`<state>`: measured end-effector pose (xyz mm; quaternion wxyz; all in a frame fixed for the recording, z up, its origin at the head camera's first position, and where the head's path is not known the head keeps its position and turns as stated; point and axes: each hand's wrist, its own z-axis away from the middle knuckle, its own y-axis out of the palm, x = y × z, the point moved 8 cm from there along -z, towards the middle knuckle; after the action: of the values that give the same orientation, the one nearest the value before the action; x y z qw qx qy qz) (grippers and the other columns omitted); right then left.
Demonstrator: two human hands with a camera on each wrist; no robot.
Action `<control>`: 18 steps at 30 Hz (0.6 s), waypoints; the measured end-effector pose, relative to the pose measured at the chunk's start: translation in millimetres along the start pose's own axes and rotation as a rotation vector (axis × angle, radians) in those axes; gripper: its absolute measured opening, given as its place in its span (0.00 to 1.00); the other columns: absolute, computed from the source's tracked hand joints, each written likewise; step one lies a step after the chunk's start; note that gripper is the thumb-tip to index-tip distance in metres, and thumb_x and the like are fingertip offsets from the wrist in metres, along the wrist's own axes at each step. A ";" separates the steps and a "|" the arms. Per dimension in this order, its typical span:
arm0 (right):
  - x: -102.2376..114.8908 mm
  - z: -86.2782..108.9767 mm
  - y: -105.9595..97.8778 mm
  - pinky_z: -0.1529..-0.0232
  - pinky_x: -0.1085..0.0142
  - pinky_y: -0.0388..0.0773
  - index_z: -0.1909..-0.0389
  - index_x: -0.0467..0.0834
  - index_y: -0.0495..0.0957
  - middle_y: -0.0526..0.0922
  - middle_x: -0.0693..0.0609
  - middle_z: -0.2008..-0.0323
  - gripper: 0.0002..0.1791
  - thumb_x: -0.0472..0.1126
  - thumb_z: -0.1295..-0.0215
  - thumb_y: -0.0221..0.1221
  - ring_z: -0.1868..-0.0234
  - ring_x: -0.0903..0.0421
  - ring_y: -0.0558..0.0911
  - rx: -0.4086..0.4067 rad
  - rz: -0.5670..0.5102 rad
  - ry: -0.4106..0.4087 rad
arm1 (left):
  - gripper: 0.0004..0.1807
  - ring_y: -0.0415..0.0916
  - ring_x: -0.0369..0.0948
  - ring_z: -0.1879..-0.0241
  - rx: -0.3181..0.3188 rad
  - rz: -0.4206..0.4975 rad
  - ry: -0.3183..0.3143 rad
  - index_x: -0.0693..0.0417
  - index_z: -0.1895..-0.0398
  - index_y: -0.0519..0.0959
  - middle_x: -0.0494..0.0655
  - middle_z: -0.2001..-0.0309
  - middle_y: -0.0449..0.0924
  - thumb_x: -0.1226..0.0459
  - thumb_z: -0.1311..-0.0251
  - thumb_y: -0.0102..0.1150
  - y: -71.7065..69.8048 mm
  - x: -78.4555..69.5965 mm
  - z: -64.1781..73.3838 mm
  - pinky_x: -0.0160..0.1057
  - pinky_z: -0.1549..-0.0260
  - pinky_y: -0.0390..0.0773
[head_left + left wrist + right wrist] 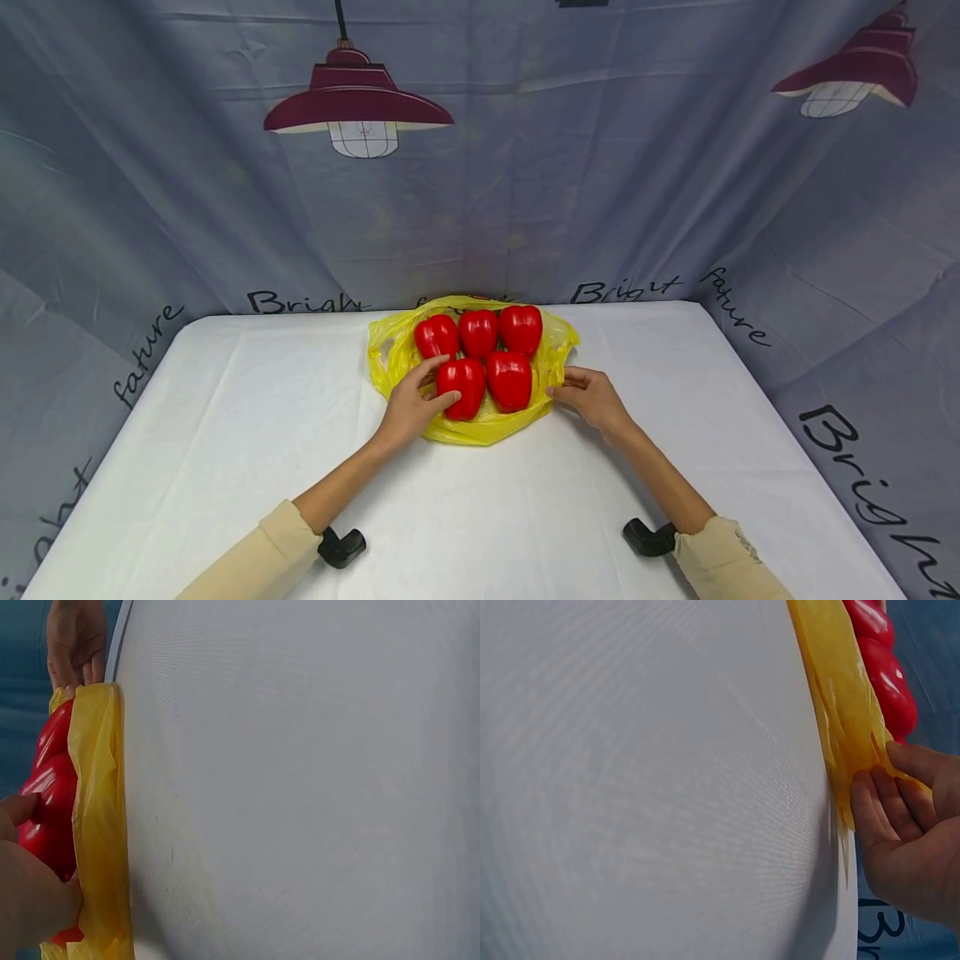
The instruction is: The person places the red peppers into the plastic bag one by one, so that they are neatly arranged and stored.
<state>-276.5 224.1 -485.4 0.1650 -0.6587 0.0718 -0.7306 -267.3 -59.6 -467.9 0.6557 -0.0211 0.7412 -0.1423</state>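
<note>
A yellow plastic bag (480, 432) lies spread open on the white table, with several glossy red bell peppers sitting in two rows on it. My left hand (407, 406) holds the front-left bell pepper (467, 387), thumb on its near side and fingers at its far left side. Beside it sits the front-right bell pepper (510, 382). At the bag's right edge, my right hand (597, 400) pinches the plastic between thumb and fingers. The right wrist view shows the bag's side wall (838, 690) running up from these fingers (885, 799).
The white table (247, 417) ends at a grey curtain (480, 208) printed with lamps and lettering, close behind the bag. Black wrist-camera mounts (342, 548) stick out by both beige sleeves (258, 554).
</note>
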 end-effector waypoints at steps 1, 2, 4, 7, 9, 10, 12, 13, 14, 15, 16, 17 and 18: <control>0.4 0.0 0.2 0.52 0.67 0.81 0.41 0.32 0.77 0.85 0.41 0.55 0.21 0.37 0.33 0.63 0.56 0.51 0.83 0.002 0.000 -0.003 | 0.31 0.71 0.51 0.39 -0.005 -0.002 -0.001 0.54 0.32 0.72 0.52 0.37 0.72 0.67 0.39 0.68 0.0 0.5 -0.2 0.46 0.44 0.76; 0.9 -0.1 0.3 0.52 0.67 0.81 0.41 0.31 0.77 0.85 0.40 0.54 0.21 0.36 0.33 0.63 0.55 0.50 0.83 0.004 -0.005 -0.006 | 0.31 0.71 0.51 0.39 -0.010 -0.005 0.000 0.54 0.32 0.72 0.52 0.37 0.72 0.67 0.40 0.68 0.1 1.1 -0.6 0.46 0.44 0.76; 1.5 -0.4 0.4 0.53 0.67 0.81 0.41 0.31 0.77 0.85 0.40 0.54 0.21 0.36 0.33 0.63 0.55 0.50 0.83 0.007 -0.010 -0.013 | 0.30 0.71 0.51 0.40 -0.019 -0.008 -0.001 0.54 0.33 0.73 0.52 0.38 0.71 0.67 0.40 0.68 0.3 2.1 -1.4 0.46 0.44 0.76; 1.5 -1.1 0.2 0.52 0.66 0.81 0.41 0.31 0.77 0.85 0.39 0.53 0.21 0.36 0.33 0.63 0.55 0.50 0.83 0.013 -0.013 -0.019 | 0.30 0.71 0.52 0.40 -0.034 -0.018 -0.012 0.54 0.34 0.73 0.53 0.38 0.70 0.66 0.40 0.69 0.5 3.0 -2.4 0.45 0.43 0.76; 1.3 -1.6 -0.2 0.52 0.66 0.81 0.41 0.31 0.77 0.85 0.39 0.53 0.22 0.36 0.32 0.62 0.54 0.50 0.84 0.014 -0.012 -0.019 | 0.30 0.71 0.52 0.40 -0.040 -0.022 -0.019 0.54 0.34 0.73 0.54 0.37 0.69 0.66 0.40 0.69 0.5 3.2 -2.9 0.46 0.43 0.76; 1.4 -1.8 -0.4 0.51 0.66 0.81 0.41 0.31 0.76 0.84 0.39 0.52 0.22 0.36 0.32 0.62 0.54 0.49 0.84 0.015 -0.011 -0.019 | 0.30 0.71 0.52 0.40 -0.043 -0.024 -0.022 0.54 0.34 0.73 0.54 0.37 0.69 0.66 0.40 0.69 0.3 3.3 -3.2 0.46 0.43 0.76; 1.5 -2.2 -0.7 0.51 0.65 0.81 0.40 0.31 0.76 0.84 0.39 0.52 0.22 0.36 0.32 0.62 0.54 0.49 0.84 0.015 -0.007 -0.019 | 0.30 0.71 0.52 0.40 -0.045 -0.026 -0.027 0.54 0.33 0.72 0.54 0.37 0.69 0.65 0.40 0.69 -0.2 3.2 -3.5 0.45 0.43 0.76; 1.3 -2.5 -0.8 0.51 0.65 0.81 0.40 0.31 0.76 0.84 0.39 0.52 0.22 0.36 0.32 0.62 0.54 0.49 0.84 0.016 -0.007 -0.017 | 0.31 0.71 0.52 0.40 -0.045 -0.027 -0.028 0.54 0.33 0.72 0.54 0.37 0.69 0.65 0.40 0.69 -0.6 2.6 -3.3 0.45 0.43 0.76; 1.0 -2.8 -1.0 0.51 0.64 0.81 0.40 0.31 0.76 0.84 0.39 0.52 0.22 0.36 0.33 0.63 0.54 0.49 0.84 0.016 -0.007 -0.014 | 0.31 0.71 0.52 0.40 -0.042 -0.025 -0.028 0.54 0.33 0.72 0.54 0.37 0.69 0.65 0.40 0.69 -1.2 1.9 -2.9 0.45 0.43 0.76; 0.9 -2.9 -1.1 0.51 0.65 0.81 0.40 0.32 0.76 0.85 0.40 0.53 0.23 0.37 0.33 0.63 0.55 0.49 0.84 0.016 -0.003 -0.012 | 0.31 0.71 0.52 0.40 -0.040 -0.022 -0.027 0.54 0.32 0.72 0.54 0.36 0.69 0.65 0.40 0.68 -1.9 1.3 -2.4 0.45 0.43 0.75; 0.7 -3.0 -1.2 0.52 0.64 0.81 0.40 0.32 0.76 0.85 0.40 0.53 0.23 0.37 0.33 0.63 0.55 0.49 0.84 0.017 -0.001 -0.008 | 0.31 0.71 0.53 0.39 -0.038 -0.020 -0.025 0.55 0.32 0.71 0.54 0.36 0.69 0.65 0.39 0.68 -3.0 0.7 -1.9 0.46 0.43 0.75; 0.0 -2.7 -1.2 0.52 0.64 0.82 0.40 0.32 0.76 0.85 0.40 0.54 0.24 0.37 0.33 0.64 0.56 0.49 0.84 0.018 -0.001 -0.003 | 0.32 0.71 0.53 0.39 -0.036 -0.015 -0.026 0.55 0.32 0.71 0.54 0.36 0.69 0.65 0.39 0.68 -4.6 -0.6 -0.5 0.45 0.43 0.75; -0.5 -2.2 -1.4 0.52 0.64 0.82 0.40 0.32 0.76 0.85 0.41 0.54 0.24 0.38 0.34 0.64 0.56 0.49 0.84 0.019 0.002 0.003 | 0.32 0.71 0.53 0.39 -0.035 -0.012 -0.024 0.56 0.31 0.71 0.54 0.35 0.69 0.65 0.39 0.68 -6.6 -2.3 0.9 0.46 0.43 0.75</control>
<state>-278.9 225.3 -485.7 0.1716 -0.6560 0.0658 -0.7320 -267.1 -65.5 -464.2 0.6632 -0.0387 0.7354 -0.1333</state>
